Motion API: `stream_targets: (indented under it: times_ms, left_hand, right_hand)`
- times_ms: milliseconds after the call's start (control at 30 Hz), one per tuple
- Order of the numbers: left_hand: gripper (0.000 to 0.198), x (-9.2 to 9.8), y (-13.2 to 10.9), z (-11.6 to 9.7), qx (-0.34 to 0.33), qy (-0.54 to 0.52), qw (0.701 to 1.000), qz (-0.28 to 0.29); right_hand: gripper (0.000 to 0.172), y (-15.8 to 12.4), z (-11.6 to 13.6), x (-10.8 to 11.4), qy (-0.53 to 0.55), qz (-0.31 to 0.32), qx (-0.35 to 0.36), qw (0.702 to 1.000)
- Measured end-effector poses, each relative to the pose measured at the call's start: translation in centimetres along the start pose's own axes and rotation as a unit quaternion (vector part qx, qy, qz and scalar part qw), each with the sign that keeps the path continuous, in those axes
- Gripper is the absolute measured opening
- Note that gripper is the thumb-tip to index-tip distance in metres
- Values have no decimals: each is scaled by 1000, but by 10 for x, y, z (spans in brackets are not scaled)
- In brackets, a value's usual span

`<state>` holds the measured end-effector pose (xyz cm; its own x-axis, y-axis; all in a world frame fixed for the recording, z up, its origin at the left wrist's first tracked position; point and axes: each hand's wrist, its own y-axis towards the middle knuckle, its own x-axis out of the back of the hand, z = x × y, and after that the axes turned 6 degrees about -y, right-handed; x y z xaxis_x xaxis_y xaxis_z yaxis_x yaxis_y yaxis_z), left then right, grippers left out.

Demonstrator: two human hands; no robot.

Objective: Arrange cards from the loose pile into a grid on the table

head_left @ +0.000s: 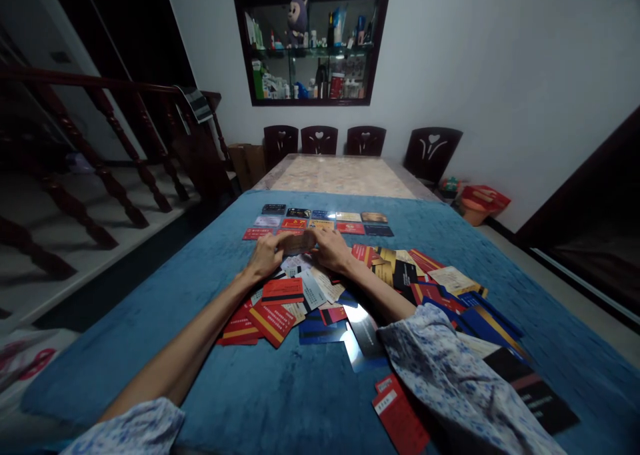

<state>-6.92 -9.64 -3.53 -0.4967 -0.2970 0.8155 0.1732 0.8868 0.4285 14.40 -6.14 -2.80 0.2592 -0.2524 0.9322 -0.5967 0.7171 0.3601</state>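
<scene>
Between the fingers of my left hand (265, 256) and my right hand (330, 248) is a brownish card (297, 243), gripped at its two ends just above the table. Beyond it, cards lie in neat rows, among them a dark blue card (379, 230) and a gold-brown card (374, 217). Under and in front of my hands spreads a loose pile of plastic cards, with an orange-red striped card (283, 290) on top. More cards lie to the right of my right forearm, including a black card (405, 275). The print on the held card is too small to read.
A blue cloth (200, 348) covers the near part of the long table. Several dark chairs (319, 139) stand at its far end. A wooden railing (115, 148) runs along the left, with a plastic bag (30, 361) at lower left. A glass-shelved cabinet (310, 51) is in the wall.
</scene>
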Motion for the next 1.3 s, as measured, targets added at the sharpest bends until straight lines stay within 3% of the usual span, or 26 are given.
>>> stream_targets:
  times_ms: [300,600,867,1300]
  left_hand:
    - [45,-10,15,-13,-11,-14,1000,-21]
    - [53,-13,32,-48,-31,58,998,21]
    - [48,-26,57,-69,-73,112,990,42]
    - [44,-52,100,-84,-114,119,982,91]
  right_hand:
    - [54,0,-8,4,-56,-23,-24,998]
    - [48,-10,-27,35,-100,-1,-60,993]
    - [41,-19,-64,40,-107,-37,-46,993]
    - [45,-14,-124,49,-115,51,-33,992]
